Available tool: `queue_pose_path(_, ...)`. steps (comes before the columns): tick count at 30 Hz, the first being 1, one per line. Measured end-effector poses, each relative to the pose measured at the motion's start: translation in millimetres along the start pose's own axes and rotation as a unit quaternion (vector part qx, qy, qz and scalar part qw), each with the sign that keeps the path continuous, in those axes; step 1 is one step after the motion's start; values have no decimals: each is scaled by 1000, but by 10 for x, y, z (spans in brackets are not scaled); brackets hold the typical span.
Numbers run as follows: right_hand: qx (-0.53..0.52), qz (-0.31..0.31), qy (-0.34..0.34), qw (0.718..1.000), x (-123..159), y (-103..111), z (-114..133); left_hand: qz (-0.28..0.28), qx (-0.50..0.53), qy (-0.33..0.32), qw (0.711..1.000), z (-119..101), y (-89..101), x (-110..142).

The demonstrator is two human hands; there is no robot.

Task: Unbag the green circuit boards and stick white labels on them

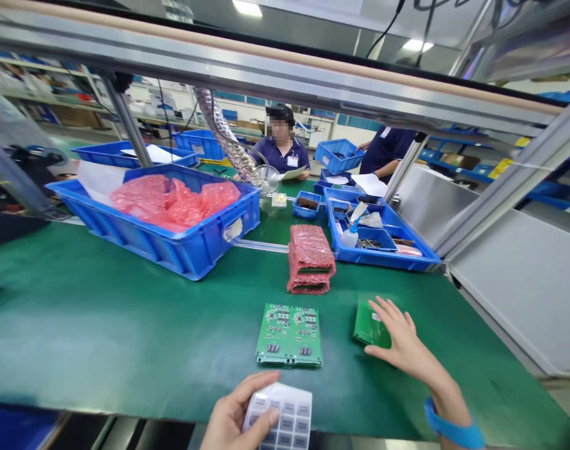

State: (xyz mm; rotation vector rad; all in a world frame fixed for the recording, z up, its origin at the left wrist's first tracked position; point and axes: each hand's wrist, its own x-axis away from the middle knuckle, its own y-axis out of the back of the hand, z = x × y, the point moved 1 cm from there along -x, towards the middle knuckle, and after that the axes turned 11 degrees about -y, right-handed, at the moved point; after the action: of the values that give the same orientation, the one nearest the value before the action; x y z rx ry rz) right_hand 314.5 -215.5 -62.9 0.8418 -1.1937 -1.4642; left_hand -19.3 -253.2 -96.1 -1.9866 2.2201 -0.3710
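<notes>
The green circuit panel (289, 334), bearing two matching circuits side by side, lies flat on the green tabletop (125, 325), components facing up. Just on the near side of the panel, the left hand (238, 415) grasps a sheet of labels (289, 415), thumb pressed on its printed face and the other fingers behind it.

To the right of the panel, the right hand (397, 340) is over another green board (365, 324), its fingers spread and the thumb well apart from them — not clenched on anything. Whether the fingertips touch that board is hard to tell, since the hand covers part of it. A blue wristband (454, 425) circles the right wrist.

Just beyond the panel stands a stack of pink bubble-wrapped packs (310, 256). Farther beyond and to the panel's left sits a large blue bin (186, 253) with pink wrap (172, 203) inside; beyond it to the right is a blue tray (385, 257) holding smaller bins and a squeeze bottle (349, 236). Well past the panel — on the far side of the table — a person in a dark shirt (282, 155) holds a paper (292, 173).
</notes>
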Motion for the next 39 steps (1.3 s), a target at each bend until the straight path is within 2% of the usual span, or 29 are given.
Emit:
queue_pose_path(2, -48, -26, 93, 994, 60, -99, 443, 6, -31, -36, 999, 16, 22, 2)
queue_pose_path(4, -98, 5, 168, 981, 137, -214, 988, 45, -58, -54, 996, 22, 57, 10)
queue_pose_path(6, -89, 33, 214, 972, 205, -331, 1465, 86, -83, -66, 991, 25, 107, 27)
queue_pose_path(8, -50, 44, 241, 968, 241, -405, 1763, 101, -100, -78, 987, 31, 169, 53)
queue_pose_path(9, -35, 48, 253, 966, 242, -408, 1833, 97, -101, -82, 987, 36, 201, 68)
queue_pose_path(11, -35, 63, 271, 960, 200, -322, 1838, 82, -92, -80, 989, 48, 257, 96)
queue_pose_path(13, -75, 61, 271, 958, 98, -121, 1723, 70, -70, -59, 993, 59, 291, 114)
queue_pose_path(15, -143, -15, 245, 959, -46, 136, 1572, 57, -45, -37, 997, 61, 301, 116)
queue_pose_path(17, -229, -127, 212, 942, -192, 349, 1456, 35, -30, -29, 999, 51, 287, 105)
queue_pose_path(18, -263, -155, 206, 930, -255, 405, 1431, 22, -29, -30, 999, 44, 273, 97)
queue_pose_path(19, -283, -149, 209, 924, -311, 418, 1432, 11, -31, -33, 999, 35, 257, 88)
queue_pose_path(21, -270, -59, 226, 934, -394, 313, 1503, -4, -42, -46, 998, 18, 223, 71)
queue_pose_path(23, -213, 40, 236, 947, -440, 87, 1614, -16, -64, -63, 996, 3, 199, 57)
queue_pose_path(25, -173, 78, 233, 954, -456, -160, 1708, -31, -92, -77, 992, -15, 188, 45)
queue_pose_path(27, -157, 73, 225, 959, -427, -335, 1754, -40, -115, -85, 989, -41, 185, 36)
queue_pose_path(30, -192, 39, 218, 956, -240, -379, 1730, -48, -132, -97, 985, -102, 179, 27)
queue_pose_path(32, -270, 69, 234, 931, -9, -327, 1685, -55, -129, -107, 984, -151, 169, 27)
queue_pose_path(34, -334, 133, 241, 902, 258, -305, 1642, -60, -123, -109, 985, -197, 153, 33)
queue_pose_path(35, -348, 152, 232, 896, 383, -320, 1623, -59, -124, -109, 985, -217, 144, 38)
queue_pose_path(38, -389, 119, 180, 895, 642, -439, 1586, -48, -150, -113, 981, -268, 115, 57)
queue_pose_path(39, -418, 99, 170, 887, 688, -486, 1582, -46, -154, -116, 980, -284, 107, 63)
